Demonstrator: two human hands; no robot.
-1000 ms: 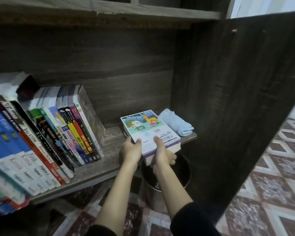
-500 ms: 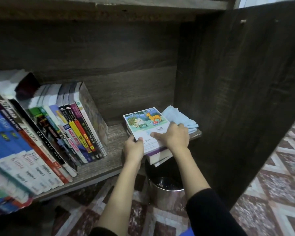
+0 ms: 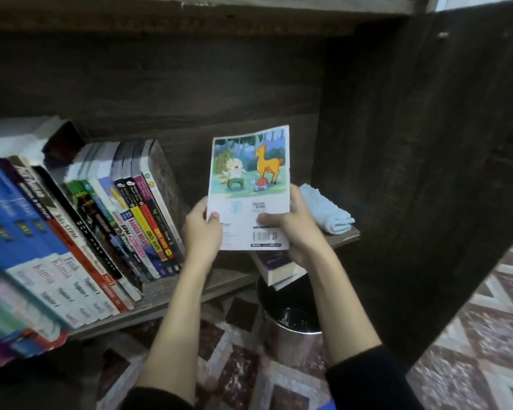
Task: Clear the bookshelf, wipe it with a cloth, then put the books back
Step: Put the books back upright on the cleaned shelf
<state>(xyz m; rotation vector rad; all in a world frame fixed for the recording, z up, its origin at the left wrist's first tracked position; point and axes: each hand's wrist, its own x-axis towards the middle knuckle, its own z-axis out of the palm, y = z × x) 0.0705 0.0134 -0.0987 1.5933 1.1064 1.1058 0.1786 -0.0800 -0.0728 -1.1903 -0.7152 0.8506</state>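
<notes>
Both hands hold one thin picture book point(image 3: 249, 187) upright in front of the shelf point(image 3: 172, 287). The left hand point(image 3: 203, 229) pinches its lower left edge, thumb on the back cover and fingers hidden behind. The right hand point(image 3: 293, 229) is closed on the lower right corner, thumb laid across the cover near the barcode, fingers wrapped behind. The cover, with a cartoon deer and a child, faces the camera.

Just under the book, a short stack of books point(image 3: 279, 269) lies flat at the right end of the shelf, its near edge overhanging the board. Behind the right hand, a folded light blue cloth point(image 3: 326, 213) rests on the same board, against the dark side panel point(image 3: 427, 173). To the left, a leaning row of books point(image 3: 137, 220) fills the rest of the shelf, spines outward and tilted left. Below the overhanging stack stands a metal bin point(image 3: 290, 332) on the patterned tiled floor point(image 3: 471, 335).

The picture book looks light and floppy, with a glossy cover likely to slip, so it probably bends if held by one corner; a grip on both long edges, or along the spine, should keep it flat. It seems meant to stand beside the leaning row, where it may slump without support.
</notes>
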